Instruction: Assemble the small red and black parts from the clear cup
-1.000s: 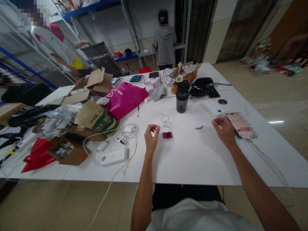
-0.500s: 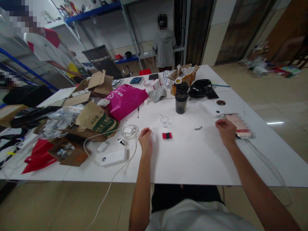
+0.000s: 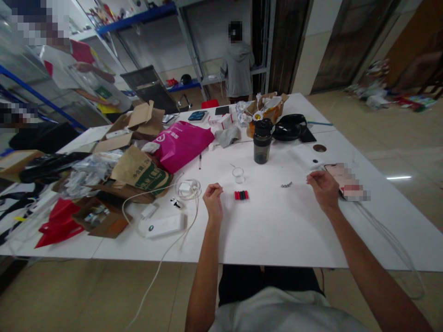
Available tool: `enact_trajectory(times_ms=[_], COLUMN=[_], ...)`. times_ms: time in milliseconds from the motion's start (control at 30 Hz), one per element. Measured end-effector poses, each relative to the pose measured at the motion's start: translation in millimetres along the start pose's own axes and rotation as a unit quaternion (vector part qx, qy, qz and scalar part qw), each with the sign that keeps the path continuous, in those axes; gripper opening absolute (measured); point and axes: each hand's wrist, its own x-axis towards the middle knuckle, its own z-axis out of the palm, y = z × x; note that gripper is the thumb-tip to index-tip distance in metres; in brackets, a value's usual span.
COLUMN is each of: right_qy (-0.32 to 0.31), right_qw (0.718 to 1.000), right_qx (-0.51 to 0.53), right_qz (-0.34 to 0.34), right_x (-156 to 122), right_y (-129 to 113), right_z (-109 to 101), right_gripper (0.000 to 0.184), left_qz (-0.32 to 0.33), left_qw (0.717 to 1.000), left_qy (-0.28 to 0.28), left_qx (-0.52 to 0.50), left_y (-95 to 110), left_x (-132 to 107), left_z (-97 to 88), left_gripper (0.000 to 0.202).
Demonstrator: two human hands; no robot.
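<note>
My left hand (image 3: 213, 199) rests on the white table (image 3: 277, 230) with its fingers curled in, just left of a small row of red and black pieces (image 3: 241, 195). A small clear cup (image 3: 238, 174) stands behind that row. My right hand (image 3: 321, 186) lies on the table with fingers curled loosely, beside a phone (image 3: 342, 180) at its right. A small dark metal bit (image 3: 286, 185) lies between my hands, nearer the right one. I cannot make out anything held in either hand.
A dark bottle (image 3: 262, 140), black headset (image 3: 290, 126), pink bag (image 3: 180, 143), cardboard boxes (image 3: 138, 117) and white cables (image 3: 185, 188) with a white charger (image 3: 162, 226) crowd the left and back. Two people stand beyond the table by shelves.
My left hand closed from a raised pinch and settled onto the table left of the red and black pieces. My right hand barely shifted beside the phone.
</note>
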Motion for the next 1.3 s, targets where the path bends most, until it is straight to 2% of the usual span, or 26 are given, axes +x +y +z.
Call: enact_trajectory(times_ms=[100,167,267,400,500,567,667,1033,1300], right_qy=[0.004,-0.026,-0.144,-0.348,-0.416,-0.429,-0.428,-0.435,-0.435], right_qw=[1.0,0.997,0.982,0.926,0.889,0.879,0.878,0.874,0.874], right_qx=[-0.024,-0.057,-0.085,-0.06,-0.077,-0.091,-0.095,-0.112,-0.112], right_qz=[-0.007,-0.037,-0.091,-0.135,-0.174,-0.19,-0.19,-0.187,-0.187], right_x=[-4.4,-10.2,-24.1,-43.4,-50.7,-51.7,-50.5,-49.1,-49.2], right_y=[-14.9,-31.6,-60.2,-83.1,-84.9,-82.9,-79.4,-80.7,-78.9], right_z=[3.4,11.7,37.7,87.8,118.5,130.8,138.6,138.5,140.0], right_gripper=[0.032,0.031,0.028,0.034,0.041,0.044,0.046,0.036,0.04], left_qz=[0.0,-0.002,-0.014,-0.014,-0.014,-0.018,-0.023,-0.04,-0.044], left_qw=[1.0,1.0,1.0,1.0,1.0,1.0,0.999,0.998,0.997], left_qy=[-0.003,-0.004,-0.017,-0.022,-0.022,-0.023,-0.021,-0.046,-0.044], left_qx=[-0.002,-0.002,-0.006,-0.012,-0.006,-0.005,-0.01,-0.009,-0.038], left_y=[1.8,2.0,1.7,1.9,1.9,1.3,-0.1,1.7,1.4], left_x=[-2.7,-3.8,-5.1,-5.9,-5.7,-5.3,-4.8,-8.8,-9.2], left_z=[3.5,5.3,6.9,6.4,4.9,4.0,3.8,7.3,7.6], left_gripper=[0.018,0.02,0.021,0.021,0.018,0.017,0.018,0.018,0.022])
